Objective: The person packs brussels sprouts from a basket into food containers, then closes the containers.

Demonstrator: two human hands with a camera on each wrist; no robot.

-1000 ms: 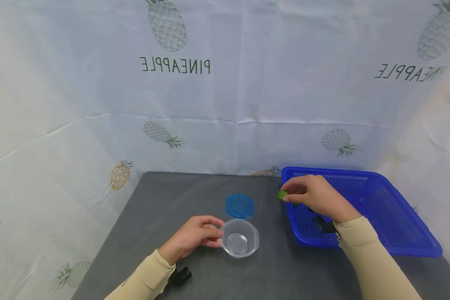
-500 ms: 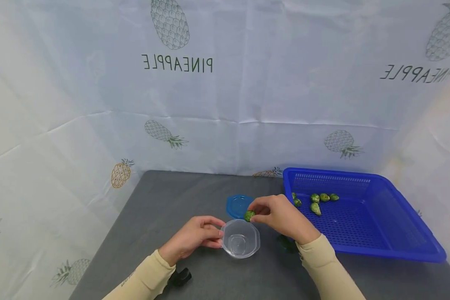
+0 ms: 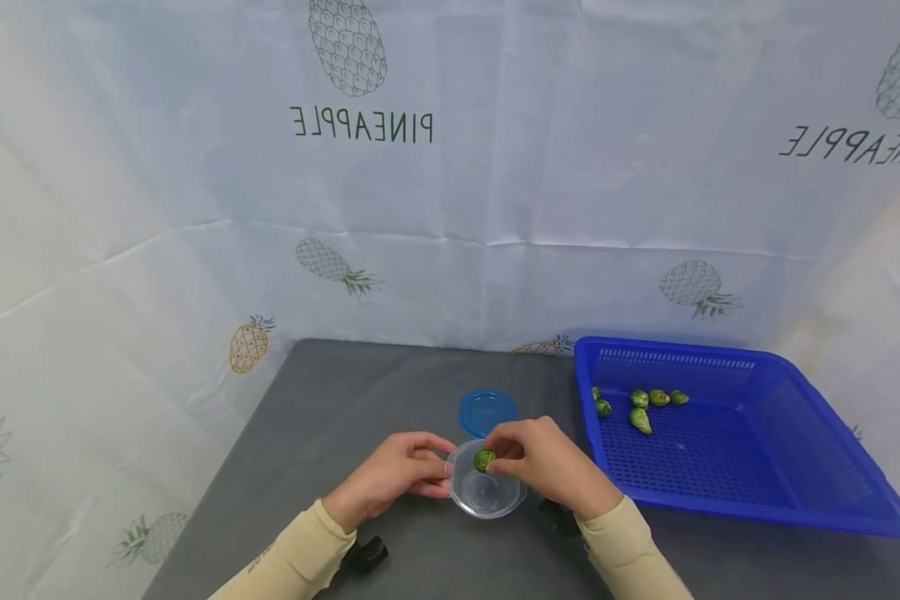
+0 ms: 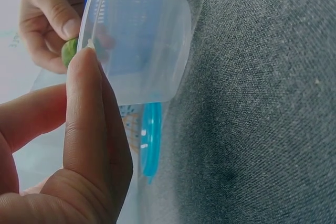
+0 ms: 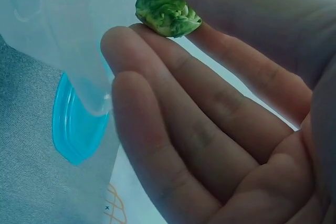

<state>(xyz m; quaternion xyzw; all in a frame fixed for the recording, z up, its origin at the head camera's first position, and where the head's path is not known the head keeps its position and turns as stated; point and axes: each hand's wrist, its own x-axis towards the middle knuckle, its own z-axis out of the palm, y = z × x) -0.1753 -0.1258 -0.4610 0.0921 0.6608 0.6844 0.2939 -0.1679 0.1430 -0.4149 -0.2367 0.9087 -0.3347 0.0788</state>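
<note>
Right hand pinches a round leafy green sprout above a clear round plastic tub — left hand grips tub's rim. Rounded blue plastic lid just behind; perforated blue basket rightward.

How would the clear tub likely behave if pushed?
The tub is probably light, as its walls look thin. It might tip, its base being narrower than its rim, though the left hand pinching that rim likely steadies it.
</note>
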